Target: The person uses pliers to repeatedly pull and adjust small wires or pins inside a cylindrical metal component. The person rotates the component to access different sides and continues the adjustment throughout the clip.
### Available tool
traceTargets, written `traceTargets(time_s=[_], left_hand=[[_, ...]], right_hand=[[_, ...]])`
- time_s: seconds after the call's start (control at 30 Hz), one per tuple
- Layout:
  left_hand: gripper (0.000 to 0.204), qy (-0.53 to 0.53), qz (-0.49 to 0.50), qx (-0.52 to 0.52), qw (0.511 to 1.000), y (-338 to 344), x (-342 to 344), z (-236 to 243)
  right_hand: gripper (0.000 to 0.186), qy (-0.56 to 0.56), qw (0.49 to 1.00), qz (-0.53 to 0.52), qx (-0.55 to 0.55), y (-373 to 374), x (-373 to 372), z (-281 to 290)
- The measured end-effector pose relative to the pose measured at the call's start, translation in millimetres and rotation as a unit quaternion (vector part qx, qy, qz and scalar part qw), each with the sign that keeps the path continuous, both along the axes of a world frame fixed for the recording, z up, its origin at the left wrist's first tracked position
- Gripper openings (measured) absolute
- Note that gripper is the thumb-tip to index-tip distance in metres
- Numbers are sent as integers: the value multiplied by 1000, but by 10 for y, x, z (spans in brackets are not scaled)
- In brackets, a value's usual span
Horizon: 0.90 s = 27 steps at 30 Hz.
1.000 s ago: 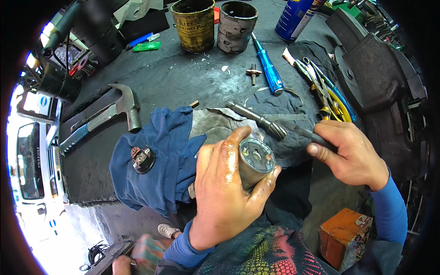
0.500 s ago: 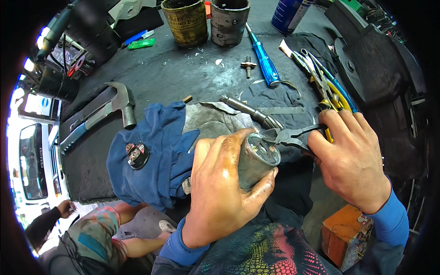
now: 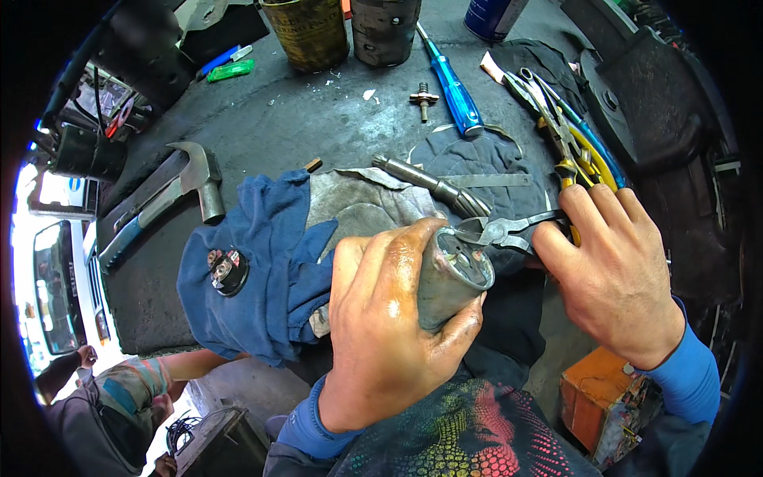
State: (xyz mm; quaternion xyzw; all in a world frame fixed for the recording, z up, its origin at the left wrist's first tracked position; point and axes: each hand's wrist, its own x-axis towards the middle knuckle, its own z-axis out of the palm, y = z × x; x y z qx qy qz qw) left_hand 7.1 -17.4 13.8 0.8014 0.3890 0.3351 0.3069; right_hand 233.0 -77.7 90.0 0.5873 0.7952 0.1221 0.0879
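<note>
My left hand [image 3: 393,322] is wrapped round a grey metal cylinder [image 3: 447,298], tilted so that its open end faces up and to the right. Torn, dull material shows inside the rim. My right hand [image 3: 608,274] grips cutting pliers [image 3: 502,231], whose jaws touch or nearly touch the cylinder's far rim. Just beyond lie a ridged steel shaft [image 3: 433,185] and a flat metal strip [image 3: 494,180] on dark cloth. A blue cloth [image 3: 266,262] to the left bears a small round black cap with metal terminals [image 3: 228,272].
On the dark bench [image 3: 310,119] lie a claw hammer [image 3: 171,195], a blue screwdriver [image 3: 455,91], a small plunger-like part [image 3: 424,102] and several pliers [image 3: 560,135]. Two grimy cans [image 3: 386,32] stand at the back. An orange box [image 3: 600,397] sits low right; a person [image 3: 131,393] is low left.
The view has shifted slightly, so the bench things sit a little higher and farther left. Both hands keep their grips, the pliers still at the rim. The person at lower left has moved left.
</note>
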Motion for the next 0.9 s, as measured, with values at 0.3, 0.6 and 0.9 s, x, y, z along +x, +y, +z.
traceTargets(time_s=[0.3,0.6,0.9], left_hand=[[63,-8,7,19,1000,-7,18,-26],[64,-24,33,24,999,-44,62,-71],[64,-29,32,27,999,-34,89,-90]], right_hand=[[17,25,999,26,-15,45,95,-39],[18,37,996,12,80,91,103,-185],[18,121,989,-75,-40,120,116,-229]])
